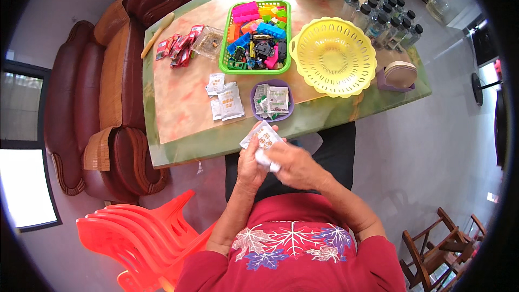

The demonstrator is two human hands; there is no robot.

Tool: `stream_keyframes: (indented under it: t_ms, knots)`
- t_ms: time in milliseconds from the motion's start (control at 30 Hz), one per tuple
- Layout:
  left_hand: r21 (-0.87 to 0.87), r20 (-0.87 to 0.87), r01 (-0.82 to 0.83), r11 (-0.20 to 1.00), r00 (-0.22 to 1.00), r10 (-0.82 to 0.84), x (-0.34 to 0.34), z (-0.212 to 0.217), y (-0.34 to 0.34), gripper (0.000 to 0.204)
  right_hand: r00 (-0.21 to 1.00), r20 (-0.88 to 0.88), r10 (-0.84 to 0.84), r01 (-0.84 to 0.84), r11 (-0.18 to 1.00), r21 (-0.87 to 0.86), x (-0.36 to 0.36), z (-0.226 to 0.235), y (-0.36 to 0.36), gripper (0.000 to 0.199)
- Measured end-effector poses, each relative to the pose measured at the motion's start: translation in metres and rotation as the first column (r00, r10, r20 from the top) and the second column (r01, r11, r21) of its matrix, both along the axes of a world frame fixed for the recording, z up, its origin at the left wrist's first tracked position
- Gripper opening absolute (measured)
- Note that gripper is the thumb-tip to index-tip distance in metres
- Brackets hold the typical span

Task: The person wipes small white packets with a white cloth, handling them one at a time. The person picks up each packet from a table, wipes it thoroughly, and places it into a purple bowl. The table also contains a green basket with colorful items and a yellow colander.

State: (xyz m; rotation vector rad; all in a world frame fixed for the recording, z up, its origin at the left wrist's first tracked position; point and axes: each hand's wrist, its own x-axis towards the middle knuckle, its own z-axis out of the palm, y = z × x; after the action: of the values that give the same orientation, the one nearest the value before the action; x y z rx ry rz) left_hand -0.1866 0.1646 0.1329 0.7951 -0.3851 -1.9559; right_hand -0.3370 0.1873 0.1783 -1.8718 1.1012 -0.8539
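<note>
White packet [265, 133] in left hand [248, 166], the nearer.
Long axis roughly 11-to-5; right hand [295, 165], blurred at 4 o'clock, holds a white wad [263, 158]; purple bowl [292, 103] at 12.

- One head-worn fisheye view looks steeply down over a red shirt [294, 238].
- Left hand [250, 167] and right hand [296, 165] sit close, just below mid-frame.
- The tabletop [184, 103] spreads farther off.
</note>
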Motion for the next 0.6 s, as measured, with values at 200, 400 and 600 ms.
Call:
stream_keyframes:
  t_ms: [200,400,600]
  knots:
    - [0.149,-0.087,-0.014,0.989,0.996,0.027,-0.013,0.013,0.005,0.058,0.873,-0.271,-0.405,0.361,0.911,-0.199,0.021,-0.013,-0.023,0.053]
    - [0.106,-0.153,0.04,0.994,0.988,-0.023,-0.001,0.008,0.004,0.063,0.867,-0.383,-0.318,0.148,0.9,-0.411,0.044,-0.011,0.008,0.037]
    - [0.044,-0.153,-0.031,0.999,0.988,0.038,0.009,-0.003,-0.009,0.059,0.991,0.103,0.088,-0.106,0.978,0.18,-0.001,-0.028,0.03,0.045]
